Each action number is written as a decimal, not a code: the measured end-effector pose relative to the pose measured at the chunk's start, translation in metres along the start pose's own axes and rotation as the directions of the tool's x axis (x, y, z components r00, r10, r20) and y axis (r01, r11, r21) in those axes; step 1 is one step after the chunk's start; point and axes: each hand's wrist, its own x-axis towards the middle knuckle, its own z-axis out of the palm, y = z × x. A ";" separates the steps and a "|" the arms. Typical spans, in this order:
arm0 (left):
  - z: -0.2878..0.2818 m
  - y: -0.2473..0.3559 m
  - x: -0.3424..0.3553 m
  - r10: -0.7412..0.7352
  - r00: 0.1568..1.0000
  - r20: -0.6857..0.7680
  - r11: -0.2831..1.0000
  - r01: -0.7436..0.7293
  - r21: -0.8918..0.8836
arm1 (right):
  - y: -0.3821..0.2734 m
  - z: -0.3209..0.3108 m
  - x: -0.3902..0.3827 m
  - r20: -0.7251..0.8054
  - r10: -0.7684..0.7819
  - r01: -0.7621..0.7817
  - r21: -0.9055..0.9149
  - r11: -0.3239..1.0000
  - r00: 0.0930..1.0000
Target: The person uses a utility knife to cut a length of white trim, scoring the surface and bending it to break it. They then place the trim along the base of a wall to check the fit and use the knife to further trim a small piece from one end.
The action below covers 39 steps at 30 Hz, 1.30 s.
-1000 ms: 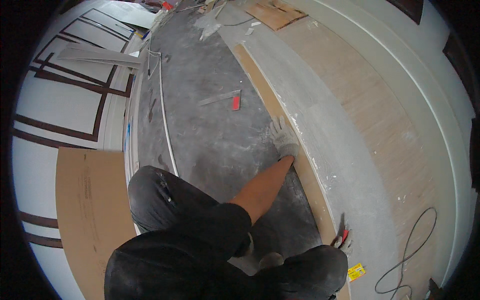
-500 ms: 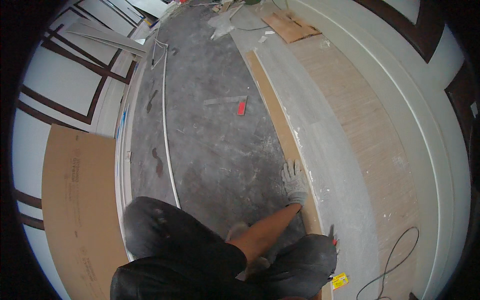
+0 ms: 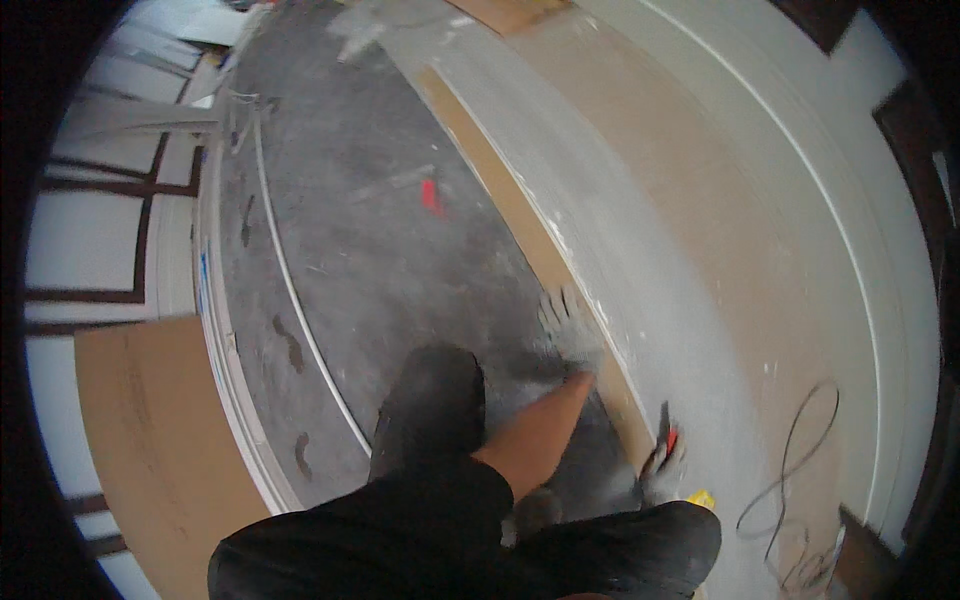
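My left hand (image 3: 570,325), in a pale work glove, lies flat with fingers spread on a long tan strip (image 3: 540,250). This strip runs along the edge of the grey floor planks (image 3: 620,240). Close to my right knee, my right hand (image 3: 667,468), also gloved, is closed around a slim dark-and-red hand tool (image 3: 671,438). Its dark end points away from me; blur hides its exact kind. A square with a red handle (image 3: 432,197) rests on the dark floor ahead, its pale blade faint.
A white cable or tube (image 3: 290,290) crosses the dark floor on the left, near a large brown cardboard sheet (image 3: 160,410). A small yellow item (image 3: 702,499) sits by my right knee. A thin looped cord (image 3: 790,470) lies at the right. Another brown sheet (image 3: 510,14) lies far ahead.
My view has swung and the scene has shifted left and tilted. My right hand with the red-and-dark tool has come out from behind my knee. The left hand stays on the strip.
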 end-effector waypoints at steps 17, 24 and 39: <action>0.005 -0.011 0.003 -0.021 0.996 -0.087 0.999 0.018 -0.041 | -0.195 -0.005 0.165 0.511 -0.237 0.259 0.028 0.965 0.826; 0.016 -0.037 0.015 0.009 0.986 -0.167 0.999 -0.015 -0.038 | -0.219 0.018 0.183 0.631 -0.324 0.387 0.041 0.921 0.704; 0.013 -0.026 0.009 0.007 0.988 -0.152 0.997 -0.019 -0.075 | -0.200 0.021 0.167 0.562 -0.331 0.408 -0.012 0.913 0.758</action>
